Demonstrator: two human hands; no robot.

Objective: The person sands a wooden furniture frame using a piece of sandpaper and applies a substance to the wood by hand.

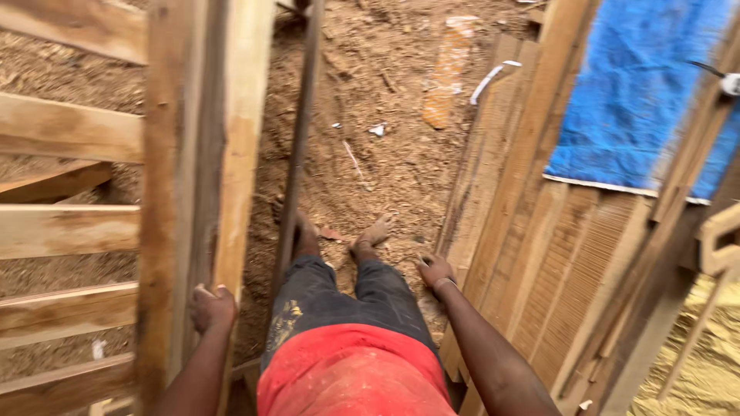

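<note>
Nearest the camera, the person's red shirt and dark, paint-flecked trousers fill the lower centre; both are dusted pale. The arms spread wide to either side, so the hands are well apart.

The left hand is clamped on the edge of an upright timber post, fingers curled round its inner face. Judged from the grip, this steadies the post, or the person against it. The post is rough-sawn, pale on one face and grey-stained on another, and it carries horizontal rails of the same coarse plank running off to the left, with gaps between them.

The right hand rests against the edge of leaning boards, fingers bent; whether it grips the edge or only presses on it cannot be told. The boards stand tilted in a stack, edges outward, probably propped for storage. One further right has a ribbed, grooved face.

Beyond the knees, two bare feet stand on the ground, which is loose reddish sawdust and shavings with scraps of litter. A thin dark pole rises just beside the left leg, running up the frame.

Furthest off, a blue tarpaulin, crinkled and white-edged, hangs behind the boards at upper right.
</note>
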